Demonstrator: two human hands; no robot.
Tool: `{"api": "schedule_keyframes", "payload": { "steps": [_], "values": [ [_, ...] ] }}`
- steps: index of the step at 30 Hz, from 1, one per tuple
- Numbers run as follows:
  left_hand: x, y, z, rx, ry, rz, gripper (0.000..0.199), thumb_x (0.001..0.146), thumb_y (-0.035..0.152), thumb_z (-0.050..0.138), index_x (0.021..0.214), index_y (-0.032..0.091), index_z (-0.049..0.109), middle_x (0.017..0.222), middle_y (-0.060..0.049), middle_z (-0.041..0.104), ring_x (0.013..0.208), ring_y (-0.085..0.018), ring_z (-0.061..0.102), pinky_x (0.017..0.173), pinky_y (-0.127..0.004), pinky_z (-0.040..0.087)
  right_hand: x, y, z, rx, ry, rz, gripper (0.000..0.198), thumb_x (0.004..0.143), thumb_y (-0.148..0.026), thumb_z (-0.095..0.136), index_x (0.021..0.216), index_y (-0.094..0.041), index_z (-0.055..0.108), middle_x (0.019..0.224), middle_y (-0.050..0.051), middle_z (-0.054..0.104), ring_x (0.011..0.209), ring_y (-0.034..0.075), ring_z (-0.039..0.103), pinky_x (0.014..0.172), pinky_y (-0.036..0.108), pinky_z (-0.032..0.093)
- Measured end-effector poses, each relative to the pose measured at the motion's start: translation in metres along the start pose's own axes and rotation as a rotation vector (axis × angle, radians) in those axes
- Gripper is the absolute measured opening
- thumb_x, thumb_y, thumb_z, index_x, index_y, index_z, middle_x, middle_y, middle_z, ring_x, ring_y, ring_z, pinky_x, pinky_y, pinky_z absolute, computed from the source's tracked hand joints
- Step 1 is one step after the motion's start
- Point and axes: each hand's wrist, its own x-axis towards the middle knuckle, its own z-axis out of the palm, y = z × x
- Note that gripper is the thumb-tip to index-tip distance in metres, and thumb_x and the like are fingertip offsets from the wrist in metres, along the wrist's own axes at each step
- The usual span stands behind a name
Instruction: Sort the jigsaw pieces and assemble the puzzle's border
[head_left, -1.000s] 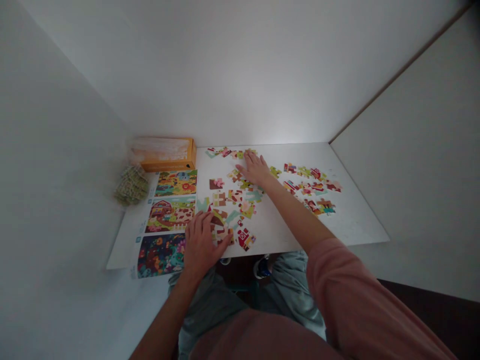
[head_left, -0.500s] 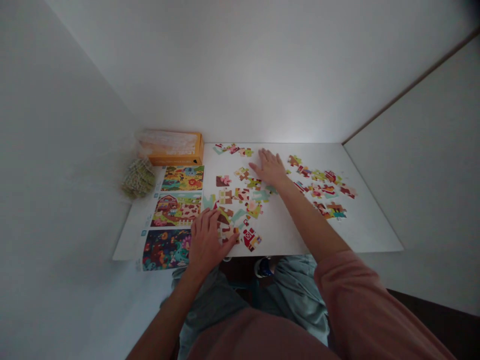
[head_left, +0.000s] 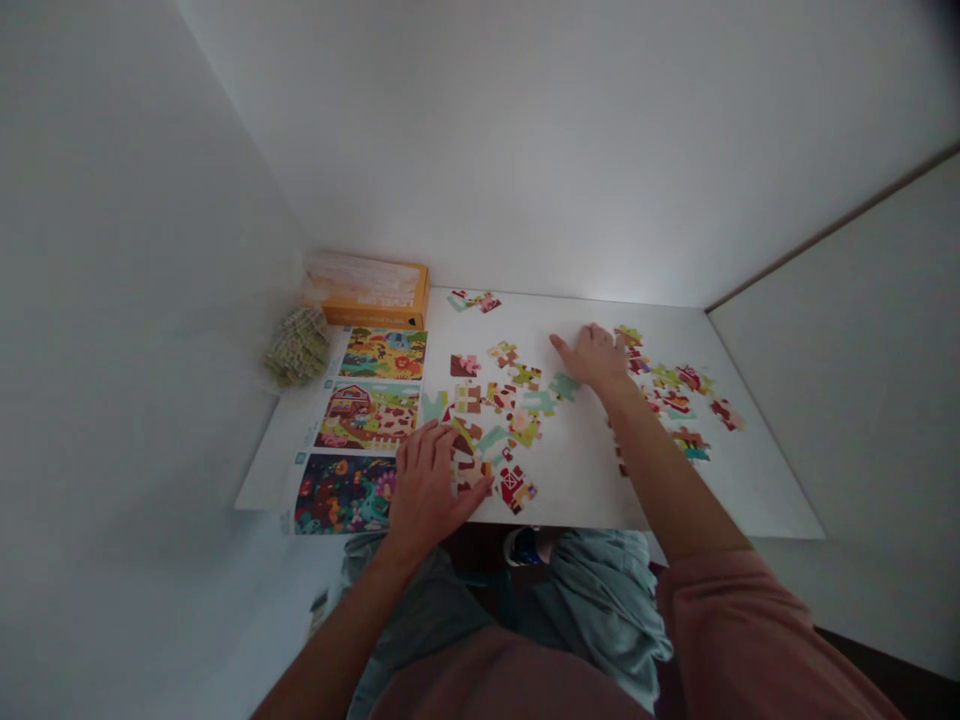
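My left hand [head_left: 429, 485] rests at the near left of the table, fingers spread over jigsaw puzzle pieces, with its thumb by a brown-and-white piece [head_left: 472, 474]. A red barn piece [head_left: 514, 487] lies just right of that thumb. Farther back, my right hand [head_left: 596, 358] lies palm down with the thumb stuck out to the left; whether a piece is under it is hidden. Right of its fingertips are loose pieces [head_left: 634, 360], and a pale green piece [head_left: 563, 387] sits to its lower left. Several more pieces [head_left: 501, 397] are scattered between the hands.
The white table [head_left: 562, 480] meets walls at the back. On the left lie printed picture sheets [head_left: 367, 415], an orange box [head_left: 375, 295] and a plastic bag of puzzle pieces [head_left: 298, 347]. A small group of pieces [head_left: 474, 300] is at the back edge, with another spread [head_left: 690, 380] on the right.
My right hand has moved right, toward the right-hand pieces. Fewer pieces show in the group at the back edge. My left hand stays on the near pieces, and the view has shifted slightly.
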Motion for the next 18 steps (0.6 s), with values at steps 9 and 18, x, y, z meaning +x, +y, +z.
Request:
{"api": "schedule_keyframes", "payload": {
  "steps": [9,18],
  "values": [
    [-0.003,-0.004,-0.004,0.022,-0.014,0.0,0.045,0.068,0.039,0.04,0.108,0.021,0.033,0.112,-0.006,0.035,0.11,-0.02,0.017,0.093,-0.039,0.016,0.033,-0.097,-0.004,0.21,-0.091,-0.434,0.056,0.075,-0.05,0.006,0.122,-0.02,0.009,0.125,-0.004,0.007,0.113,0.017,0.004,0.091,0.036,0.001],
    [-0.003,-0.007,-0.004,-0.012,0.018,0.033,0.043,0.067,0.037,0.042,0.106,0.022,0.035,0.108,-0.005,0.039,0.108,-0.022,0.023,0.09,-0.041,0.022,-0.003,-0.071,-0.027,0.126,-0.141,-0.446,0.054,0.073,-0.053,0.012,0.115,-0.023,0.029,0.122,-0.003,0.021,0.11,0.019,0.016,0.092,0.033,0.004]
  ]
}}
